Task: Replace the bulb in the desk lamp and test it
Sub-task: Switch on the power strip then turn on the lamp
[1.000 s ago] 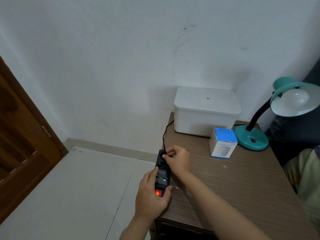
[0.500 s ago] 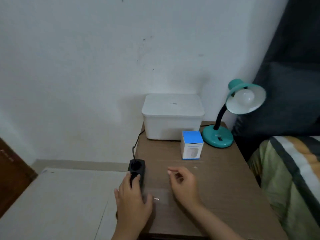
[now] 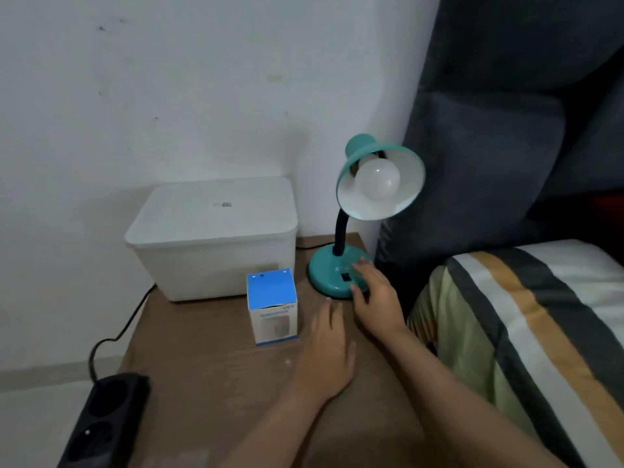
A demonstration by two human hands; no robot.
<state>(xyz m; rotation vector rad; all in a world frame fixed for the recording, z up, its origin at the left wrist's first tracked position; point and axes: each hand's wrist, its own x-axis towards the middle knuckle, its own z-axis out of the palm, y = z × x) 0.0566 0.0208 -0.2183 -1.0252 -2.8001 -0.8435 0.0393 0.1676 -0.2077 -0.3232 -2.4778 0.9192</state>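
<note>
**Hands at the lamp base**

Right of centre, the right hand (image 3: 374, 295) is resting open-fingered on the teal desk lamp (image 3: 332, 278) base (bulb (image 3: 378, 180) unlit in the shade). The left hand (image 3: 329, 349) is hovering open, palm down, just beside it, gripping nothing.

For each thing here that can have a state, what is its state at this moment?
bulb: fitted in the shade, unlit
desk lamp: upright, off
white box: lid on
bulb carton: upright, closed
power strip: two visible sockets empty
right hand: open, fingers on the lamp base
left hand: open, empty
</note>
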